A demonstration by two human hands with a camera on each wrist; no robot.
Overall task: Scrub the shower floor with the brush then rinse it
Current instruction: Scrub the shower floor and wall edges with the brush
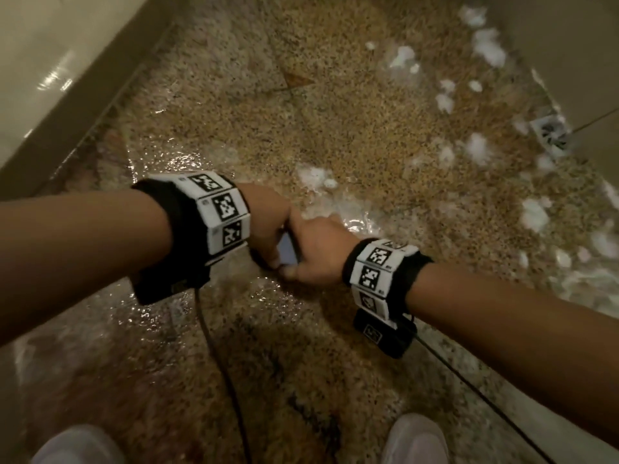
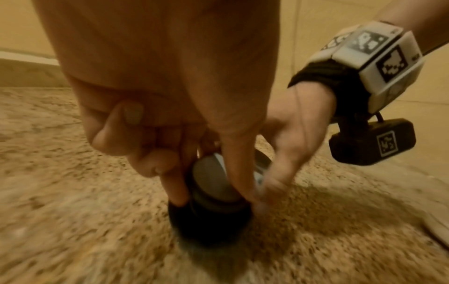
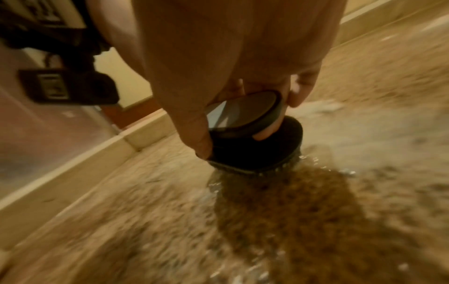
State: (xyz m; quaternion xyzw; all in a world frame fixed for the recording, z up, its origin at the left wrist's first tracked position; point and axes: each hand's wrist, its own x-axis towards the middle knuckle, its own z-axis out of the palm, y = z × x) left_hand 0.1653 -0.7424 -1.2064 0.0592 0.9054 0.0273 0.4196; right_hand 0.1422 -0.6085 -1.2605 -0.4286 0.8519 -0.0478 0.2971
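The floor [image 1: 335, 122] was speckled tan stone, wet and glossy, with a thin sheet of water [image 1: 174, 162] shining near the left wall. White clumps of foam [image 1: 485, 48] lay scattered across its right side and gathered round a square drain [image 1: 551, 132] set by the right wall. A round black brush [image 3: 255, 149] stood bristles-down on the wet stone, water rippling at its edge. Two pale shoes [image 1: 413, 440] rested on the floor at the near edge

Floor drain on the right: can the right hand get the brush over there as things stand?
Probably yes. Only foam clumps and wet floor lie between the brush, gripped by both the right hand and left hand, and the drain.
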